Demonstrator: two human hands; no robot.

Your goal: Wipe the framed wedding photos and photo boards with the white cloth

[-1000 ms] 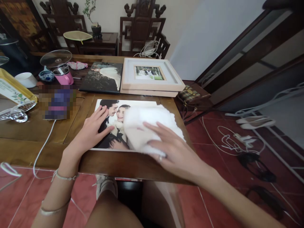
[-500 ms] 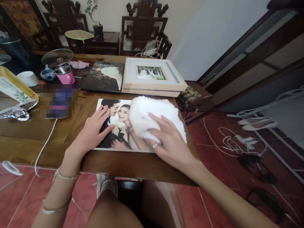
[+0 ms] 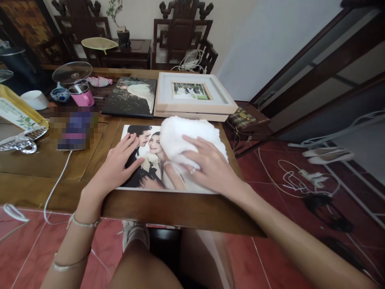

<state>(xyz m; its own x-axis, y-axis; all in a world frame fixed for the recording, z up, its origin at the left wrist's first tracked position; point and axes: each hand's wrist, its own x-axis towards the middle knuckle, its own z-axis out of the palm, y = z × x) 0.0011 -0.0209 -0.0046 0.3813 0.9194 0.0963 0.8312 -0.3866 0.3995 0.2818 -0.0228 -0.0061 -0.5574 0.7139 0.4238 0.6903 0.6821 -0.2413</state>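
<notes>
A glossy photo print [image 3: 176, 178] of a couple lies flat near the table's front edge. My left hand [image 3: 122, 162] rests on its left side, fingers stretched out and thumb apart, holding nothing. On the right part of the print, a fluffy white cloth [image 3: 192, 134] is bunched under my right hand [image 3: 210, 164]. The fingers of that hand press over the cloth and hold it against the surface, and a ring shows on one finger. The cloth and hand hide the print's upper right area.
Behind the print lie a dark photo panel [image 3: 132, 96] and stacked light-wood frames [image 3: 195, 108]. To the left are a pink mug [image 3: 82, 96], a glass lid [image 3: 72, 73], a silver hair claw [image 3: 24, 140] and a blurred-out item with a white cable [image 3: 57, 186]. Cables [image 3: 303, 176] lie on the red floor.
My right hand and the white cloth have shifted slightly left and up across the print, baring its lower right part. My left hand has stayed in place.
</notes>
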